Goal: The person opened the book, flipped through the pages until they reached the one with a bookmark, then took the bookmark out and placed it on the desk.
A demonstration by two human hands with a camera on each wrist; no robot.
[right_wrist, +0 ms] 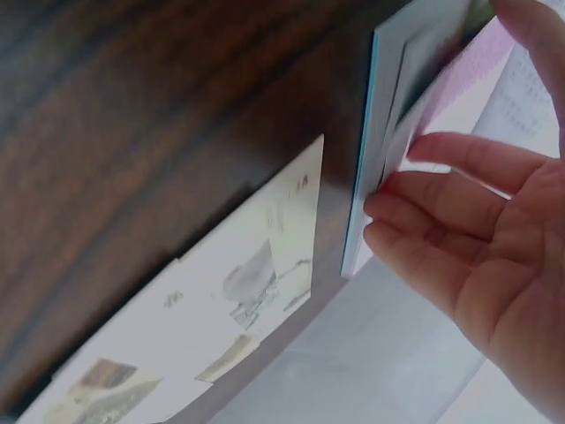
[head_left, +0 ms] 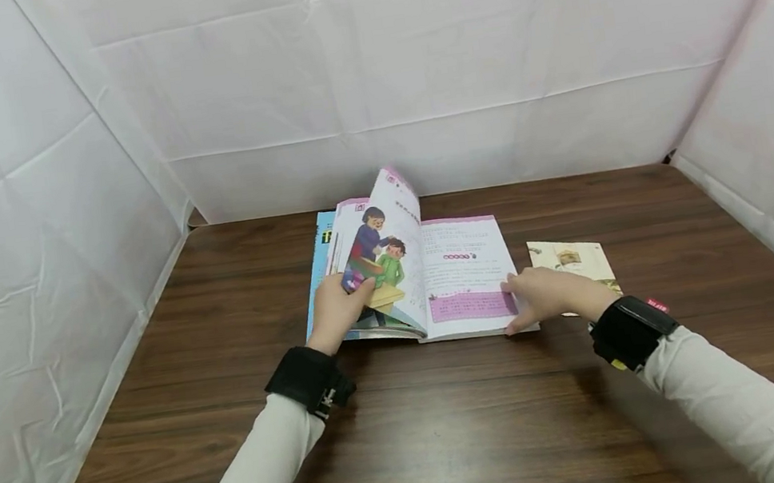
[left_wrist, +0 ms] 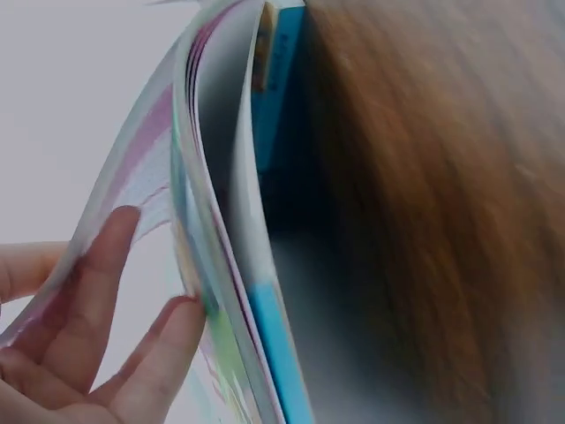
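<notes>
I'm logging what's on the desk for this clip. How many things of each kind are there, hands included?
Open book: 1
Card: 1
Hands, left hand and right hand: 2
Wrist bands, one on each wrist: 2
Table: 1
Total: 7

Book (head_left: 435, 276) text too small to read. Left hand (head_left: 338, 305) fingers partly hidden behind the lifted pages (head_left: 379, 267). Card (head_left: 573, 260) near corner covered by right hand (head_left: 546, 296). Left wrist view: bench (left_wrist: 441, 221) blurred, hand cut off by frame edge. Both forearms cut off at bottom of head view.
</notes>
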